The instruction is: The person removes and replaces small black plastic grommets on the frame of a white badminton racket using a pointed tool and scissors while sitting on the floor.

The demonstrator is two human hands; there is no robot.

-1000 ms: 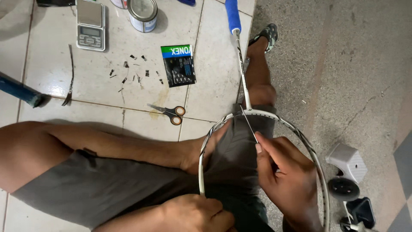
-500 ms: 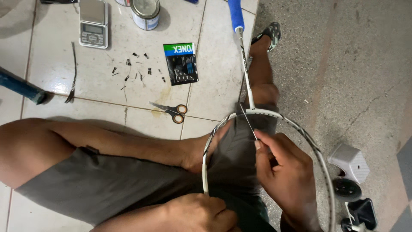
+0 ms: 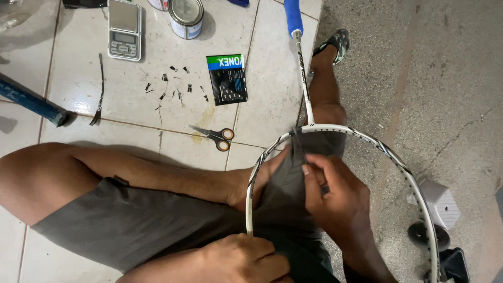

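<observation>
A white unstrung badminton racket frame (image 3: pixel 335 129) with a blue grip (image 3: pixel 293 15) lies across my lap, handle pointing away from me. My left hand (image 3: pixel 246 258) grips the near left part of the hoop at the bottom of the view. My right hand (image 3: pixel 335 199) is inside the hoop, fingers pinched around a thin dark strip or tool that reaches up to the top of the frame near the shaft. I sit cross-legged in grey shorts (image 3: pixel 157 225).
On the tiled floor lie orange-handled scissors (image 3: pixel 217 137), a small dark packet (image 3: pixel 228 79), several tiny dark bits (image 3: pixel 170 86), a pocket scale (image 3: pixel 124 29), a tin can (image 3: pixel 185 17) and a blue pole (image 3: pixel 31 102). A white device (image 3: pixel 437 202) sits at right.
The view has shifted slightly, so the racket sits a little further right. My right hand has stayed pinched inside the hoop, and the left hand keeps its hold on the frame.
</observation>
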